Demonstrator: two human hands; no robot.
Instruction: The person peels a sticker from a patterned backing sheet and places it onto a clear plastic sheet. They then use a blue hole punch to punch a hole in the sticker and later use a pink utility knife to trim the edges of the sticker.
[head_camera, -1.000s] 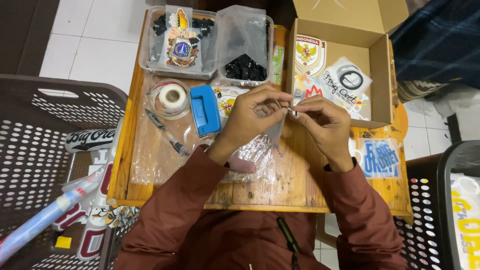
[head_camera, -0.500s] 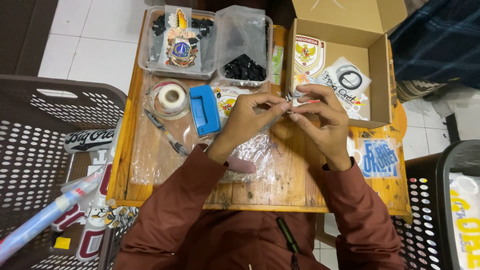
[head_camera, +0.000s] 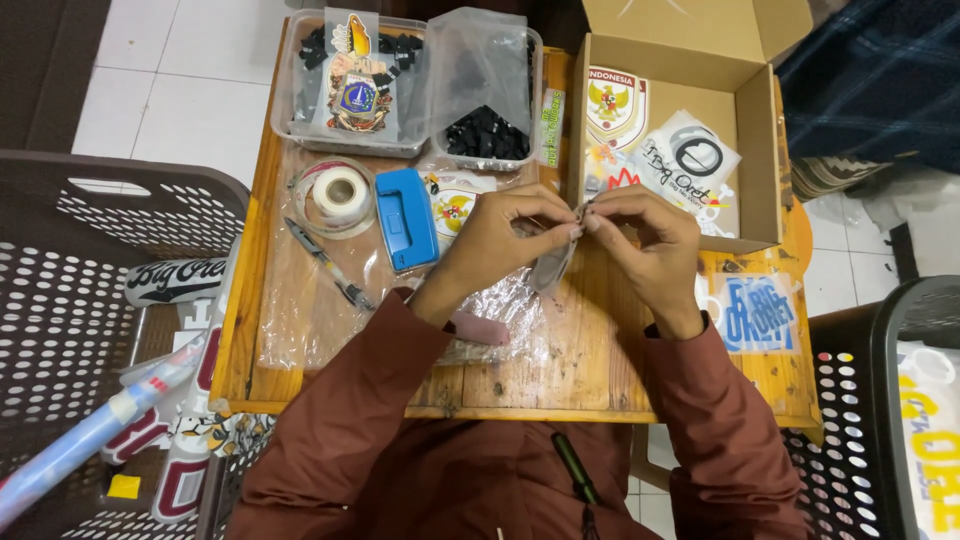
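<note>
Both hands shifted slightly left — left hand (head_camera: 500, 240), right hand (head_camera: 645, 240), pinching small clear sleeve (head_camera: 556, 262).

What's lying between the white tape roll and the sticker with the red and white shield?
In the head view, a blue plastic hole punch lies between the white tape roll and shield sticker.

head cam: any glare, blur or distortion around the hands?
Head view: glare streaks on the crinkled clear plastic sheet over the wooden table; left hand and right hand fairly sharp, the small clear sleeve pinched between them hard to resolve; mild wide-angle bowing at the dark perforated basket; soft shadows.
</note>
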